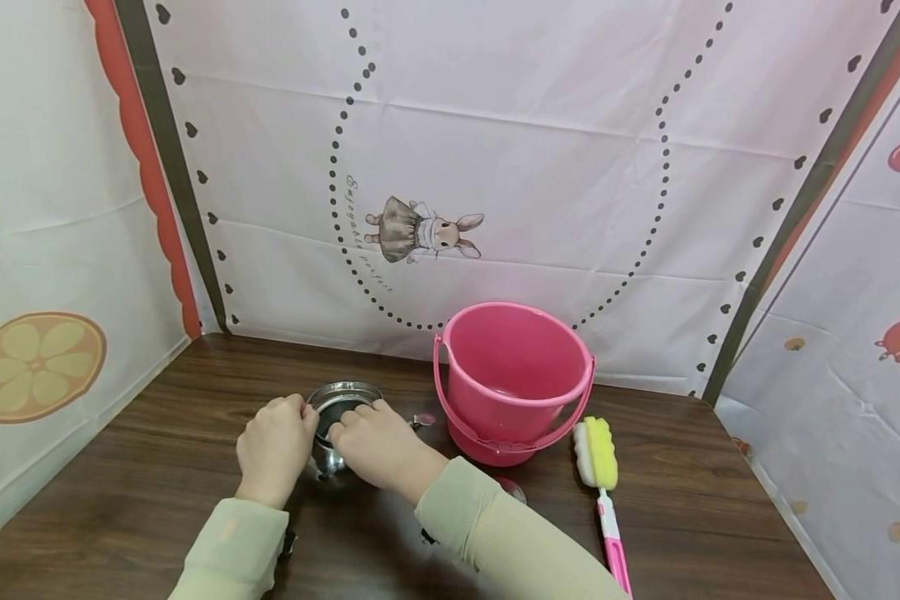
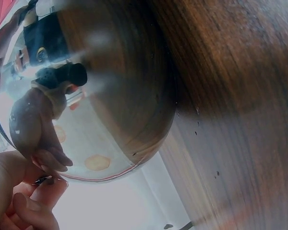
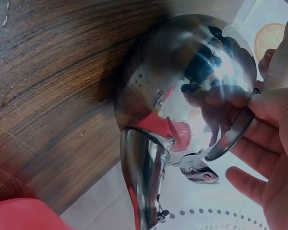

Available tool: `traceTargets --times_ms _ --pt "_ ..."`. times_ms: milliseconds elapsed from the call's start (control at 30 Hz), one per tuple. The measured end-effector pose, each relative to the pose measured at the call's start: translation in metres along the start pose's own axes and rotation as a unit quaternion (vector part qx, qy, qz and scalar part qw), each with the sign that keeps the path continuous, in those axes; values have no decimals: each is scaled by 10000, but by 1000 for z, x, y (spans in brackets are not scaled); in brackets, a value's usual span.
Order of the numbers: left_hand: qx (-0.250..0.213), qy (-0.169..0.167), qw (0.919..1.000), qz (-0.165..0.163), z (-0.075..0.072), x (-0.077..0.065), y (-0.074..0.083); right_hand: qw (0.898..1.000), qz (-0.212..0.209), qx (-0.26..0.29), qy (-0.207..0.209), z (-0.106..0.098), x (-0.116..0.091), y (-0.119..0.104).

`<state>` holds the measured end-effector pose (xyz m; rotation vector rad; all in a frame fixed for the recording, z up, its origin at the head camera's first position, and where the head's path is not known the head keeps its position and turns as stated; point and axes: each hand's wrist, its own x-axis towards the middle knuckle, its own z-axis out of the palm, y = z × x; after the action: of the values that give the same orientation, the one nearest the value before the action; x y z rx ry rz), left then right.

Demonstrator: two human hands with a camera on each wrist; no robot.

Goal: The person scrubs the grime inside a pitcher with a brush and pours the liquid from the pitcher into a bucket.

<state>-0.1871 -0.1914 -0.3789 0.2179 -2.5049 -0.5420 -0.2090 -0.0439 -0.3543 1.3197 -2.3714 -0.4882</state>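
Note:
A shiny stainless-steel kettle (image 1: 330, 467) stands on the wooden table with its round mouth uncovered. Its spout (image 3: 141, 172), with a small flip cap, points right, toward the bucket. My left hand (image 1: 273, 446) is at the left side of the mouth, thumb and fingers pinching the kettle's edge around a small dark piece (image 2: 44, 180). Across the front of the mouth reaches my right hand (image 1: 378, 442), gripping the rim (image 3: 233, 134) with the thumb outside and fingers curled over it. The polished body mirrors the hands and the bucket.
Right of the kettle stands a pink bucket (image 1: 521, 417), its handle hanging in front. A yellow-and-white sponge brush (image 1: 600, 458) with a pink handle lies farther right. Partly behind my right sleeve is a small round reddish thing (image 1: 512, 490). Printed cloth (image 1: 540, 192) walls in the table.

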Motion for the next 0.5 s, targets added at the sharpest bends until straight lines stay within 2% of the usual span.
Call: traceTargets --times_ms 167,500 --pt "4 6 10000 2 1 0 -1 10000 -1 -63 -24 -1 0 -1" --pt "-37 -7 10000 39 0 0 -3 9996 67 -128 250 2 -4 1"
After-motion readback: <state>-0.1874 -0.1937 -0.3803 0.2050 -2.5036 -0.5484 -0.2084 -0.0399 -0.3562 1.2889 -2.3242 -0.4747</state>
